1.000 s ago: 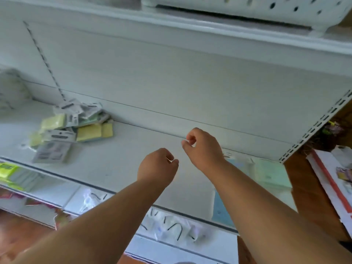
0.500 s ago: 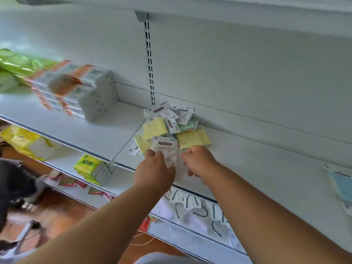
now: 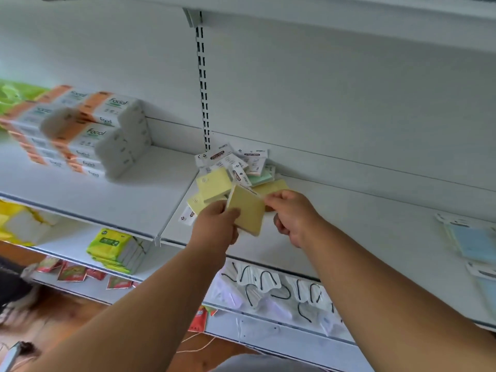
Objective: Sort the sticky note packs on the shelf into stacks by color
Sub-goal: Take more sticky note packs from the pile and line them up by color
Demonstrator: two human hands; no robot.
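A loose pile of sticky note packs [image 3: 236, 167] lies against the back wall of the white shelf [image 3: 349, 237]; most are yellow, one is green [image 3: 260, 178]. My left hand [image 3: 217, 224] grips a yellow pack [image 3: 247, 209], tilted, just in front of the pile. My right hand [image 3: 292, 214] pinches the top right corner of the same pack. Blue packs [image 3: 475, 242] lie flat at the shelf's far right.
Stacked facial tissue packs [image 3: 99, 135] stand on the shelf section to the left. The lower shelf carries green-yellow packs [image 3: 115, 248], red sachets [image 3: 72, 272] and bagged black hooks [image 3: 268, 285]. A slotted upright [image 3: 204, 89] runs up the back wall behind the pile.
The view swung left from the bare shelf section to the pile. Both hands reached the pile and lifted a yellow pack, which is now held up and tilted between them.
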